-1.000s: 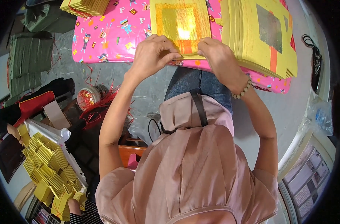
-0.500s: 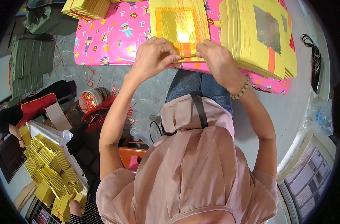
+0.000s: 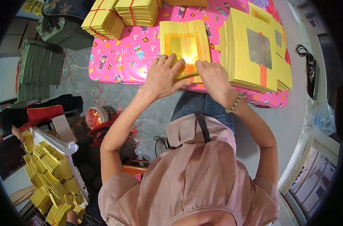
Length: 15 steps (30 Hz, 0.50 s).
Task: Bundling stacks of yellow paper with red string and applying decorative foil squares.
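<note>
A yellow paper sheet (image 3: 168, 30) with an orange-bordered gold foil square lies on the pink patterned table cover (image 3: 128, 71). Its near edge is folded up. My left hand (image 3: 162, 78) rests on the sheet's near left part, fingers spread, the thumb along the folded edge. With curled fingertips, my right hand (image 3: 216, 80) grips the fold at the near right corner; a beaded bracelet circles that wrist. Right of it stands a thick stack of yellow sheets (image 3: 235, 71), the top one bearing a silver square and an orange strip.
Yellow bundles tied with red string (image 3: 103, 20) sit at the table's far left. On the floor are green wrapped stacks (image 3: 41, 64) and a tub of red strips (image 3: 98, 116). Lower left, another person's arm (image 3: 16, 132) reaches toward a heap of folded yellow papers (image 3: 50, 165).
My left hand has gone from pinching the sheet's near edge to lying spread on it. The fold has come up and away from me. The whole view has shifted, showing more of the far table.
</note>
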{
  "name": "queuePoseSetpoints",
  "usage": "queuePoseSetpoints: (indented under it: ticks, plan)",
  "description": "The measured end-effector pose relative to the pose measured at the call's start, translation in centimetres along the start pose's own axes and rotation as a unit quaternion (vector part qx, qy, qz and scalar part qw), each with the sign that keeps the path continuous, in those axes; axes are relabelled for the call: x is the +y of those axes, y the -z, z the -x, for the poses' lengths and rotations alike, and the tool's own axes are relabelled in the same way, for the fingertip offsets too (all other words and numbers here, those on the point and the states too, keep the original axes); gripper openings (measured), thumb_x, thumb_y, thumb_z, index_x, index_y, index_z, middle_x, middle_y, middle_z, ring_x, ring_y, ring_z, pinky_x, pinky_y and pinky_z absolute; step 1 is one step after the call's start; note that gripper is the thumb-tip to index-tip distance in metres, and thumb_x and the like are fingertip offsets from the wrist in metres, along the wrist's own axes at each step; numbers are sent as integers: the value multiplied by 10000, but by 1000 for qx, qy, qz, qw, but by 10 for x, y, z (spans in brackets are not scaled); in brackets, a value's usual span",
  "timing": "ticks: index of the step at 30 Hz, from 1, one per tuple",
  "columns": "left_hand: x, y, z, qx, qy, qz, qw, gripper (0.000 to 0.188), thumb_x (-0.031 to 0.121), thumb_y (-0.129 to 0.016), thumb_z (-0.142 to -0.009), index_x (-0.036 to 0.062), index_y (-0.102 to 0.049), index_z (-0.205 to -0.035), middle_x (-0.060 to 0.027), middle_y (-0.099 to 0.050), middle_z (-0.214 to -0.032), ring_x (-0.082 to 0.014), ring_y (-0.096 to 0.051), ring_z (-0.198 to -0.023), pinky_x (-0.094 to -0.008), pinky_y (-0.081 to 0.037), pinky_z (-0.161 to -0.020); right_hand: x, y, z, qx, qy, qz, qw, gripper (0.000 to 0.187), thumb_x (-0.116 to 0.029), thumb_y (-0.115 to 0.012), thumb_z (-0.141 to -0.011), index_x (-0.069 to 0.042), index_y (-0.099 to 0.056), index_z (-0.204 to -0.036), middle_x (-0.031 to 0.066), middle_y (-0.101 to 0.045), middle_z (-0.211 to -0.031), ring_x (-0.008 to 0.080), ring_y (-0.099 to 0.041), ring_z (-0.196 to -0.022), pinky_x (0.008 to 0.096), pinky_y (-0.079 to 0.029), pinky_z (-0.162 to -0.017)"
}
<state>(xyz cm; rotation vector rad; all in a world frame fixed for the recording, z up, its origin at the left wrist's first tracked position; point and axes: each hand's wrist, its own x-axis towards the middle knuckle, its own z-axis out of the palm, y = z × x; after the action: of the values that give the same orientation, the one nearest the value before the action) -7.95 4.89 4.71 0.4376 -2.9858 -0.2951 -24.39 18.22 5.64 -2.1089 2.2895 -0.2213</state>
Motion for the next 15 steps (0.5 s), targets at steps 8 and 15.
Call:
queuePoseSetpoints:
  ticks: [8,15]
  plan:
    - [-33,1,-23,-38,-36,43,998,353,232,-603,-864,124,-634,-1199,-138,-662,-1019,-322,-638,-978,-444,-511,-815,-6,48,-10,-22,-36,-41,998,222,-128,-645,-850,-12,-530,-1001,166,-644,-898,327,-669,-865,417,-526,-762]
    - [-51,37,-61,-243,5,127,962,355,285,-506,-989,35,-630,-1209,-250,-670,-970,-399,-651,-875,-468,-518,-791,46,61,-82,-226,134,-86,961,558,-348,-763,-802,0,-539,-1176,212,-645,-1033,376,-640,-934,460,-493,-819]
